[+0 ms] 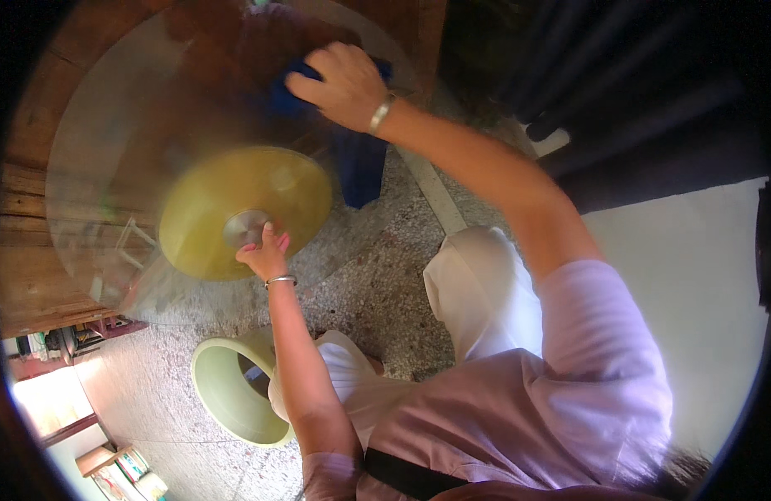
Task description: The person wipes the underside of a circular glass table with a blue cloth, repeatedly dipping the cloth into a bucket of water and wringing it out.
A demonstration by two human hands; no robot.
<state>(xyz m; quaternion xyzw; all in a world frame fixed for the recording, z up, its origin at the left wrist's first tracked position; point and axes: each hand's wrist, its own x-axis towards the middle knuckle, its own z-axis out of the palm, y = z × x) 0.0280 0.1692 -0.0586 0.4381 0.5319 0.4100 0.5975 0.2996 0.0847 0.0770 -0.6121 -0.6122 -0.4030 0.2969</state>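
A large round clear glass disc (93, 159) is tilted up in front of me at the upper left. At its middle is a yellow round plate (235, 184) with a silver metal hub (245, 227). My left hand (267, 255) is at the hub, its thumb and fingers closed around the lower edge. Up near the disc's far right part, my right hand (348, 88) presses a dark blue cloth (362, 167) against the glass, and part of the cloth hangs down. Slight blur covers the right hand. Each wrist carries a silver bangle.
A pale green bucket (203, 380) lies or stands by my left leg on the speckled floor (385, 292). Wooden boards (26, 234) show behind the glass. Shelves with books (122, 476) are at lower left, dark curtains (636, 92) at upper right, a white surface (686, 284) at right.
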